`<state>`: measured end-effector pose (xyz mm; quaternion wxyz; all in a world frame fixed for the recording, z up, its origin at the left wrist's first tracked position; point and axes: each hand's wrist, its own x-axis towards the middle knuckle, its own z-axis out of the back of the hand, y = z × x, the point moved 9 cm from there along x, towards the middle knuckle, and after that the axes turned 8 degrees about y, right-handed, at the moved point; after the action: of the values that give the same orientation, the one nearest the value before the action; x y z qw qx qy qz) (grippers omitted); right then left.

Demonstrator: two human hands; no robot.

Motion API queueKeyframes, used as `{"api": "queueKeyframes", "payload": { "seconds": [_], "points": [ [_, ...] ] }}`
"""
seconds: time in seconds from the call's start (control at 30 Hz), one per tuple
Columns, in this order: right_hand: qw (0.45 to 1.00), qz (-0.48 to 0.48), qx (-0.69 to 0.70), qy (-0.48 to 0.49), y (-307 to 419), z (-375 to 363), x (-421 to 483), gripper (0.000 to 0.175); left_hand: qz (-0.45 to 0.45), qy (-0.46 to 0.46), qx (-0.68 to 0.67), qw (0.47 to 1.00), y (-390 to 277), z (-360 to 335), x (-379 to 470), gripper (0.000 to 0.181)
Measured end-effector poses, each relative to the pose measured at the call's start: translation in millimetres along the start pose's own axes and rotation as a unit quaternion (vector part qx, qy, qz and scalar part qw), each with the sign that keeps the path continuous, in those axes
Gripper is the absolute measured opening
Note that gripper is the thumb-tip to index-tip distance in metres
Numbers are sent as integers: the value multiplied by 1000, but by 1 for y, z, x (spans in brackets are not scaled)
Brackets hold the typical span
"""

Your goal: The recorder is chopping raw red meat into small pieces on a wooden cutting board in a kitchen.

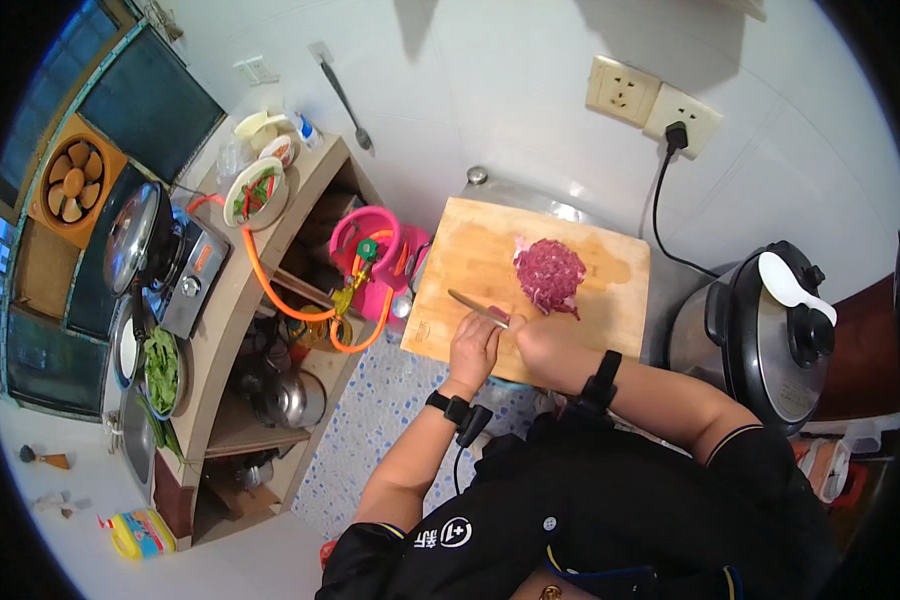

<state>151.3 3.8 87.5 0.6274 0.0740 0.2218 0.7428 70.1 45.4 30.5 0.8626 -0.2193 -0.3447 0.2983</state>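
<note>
A wooden cutting board (pixel 457 240) lies before me, with a mound of sliced red raw meat (pixel 549 274) on its right half. My right hand (pixel 544 346) grips a knife, its blade (pixel 463 300) pointing left and away from me. Close against the blade, the bunched fingers of my left hand (pixel 474 346) rest at a small piece of red meat (pixel 498 313). My fingers hide most of that piece, and the knife's handle is covered by my right hand.
Right of the board stands an electric pressure cooker (pixel 765 337) with a white rice paddle (pixel 791 285) on its lid. Leftward, a counter (pixel 232 300) carries a gas stove (pixel 195 281), a covered pan (pixel 131 236) and a bowl of peppers (pixel 255 195). An orange gas hose (pixel 266 289) reaches a pink-covered cylinder (pixel 375 289).
</note>
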Motion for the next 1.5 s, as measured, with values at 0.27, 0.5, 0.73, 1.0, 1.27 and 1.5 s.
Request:
{"api": "queueKeyframes", "payload": {
  "seconds": [0.27,0.5,0.73,1.0,1.27,1.5],
  "points": [
    [995,60,-59,-62,-18,-23,-18,14,-15,12,-25,1000,2,-2,-3,10],
    [997,-24,71,10,-30,-19,32,16,-2,-16,2,1000,17,15,14,7],
    [994,-64,33,81,-31,-20,3,18,-26,6,-4,1000,20,9,5,10],
    [997,-6,74,-25,-14,-15,42,13,-1,-40,33,999,38,31,17,7],
    [998,-22,39,41,-22,-15,24,13,-28,-17,2,999,22,22,9,10],
    [1000,3,-1,-30,-6,-24,46,18,-1,-29,45,999,48,32,11,7]
  ]
}}
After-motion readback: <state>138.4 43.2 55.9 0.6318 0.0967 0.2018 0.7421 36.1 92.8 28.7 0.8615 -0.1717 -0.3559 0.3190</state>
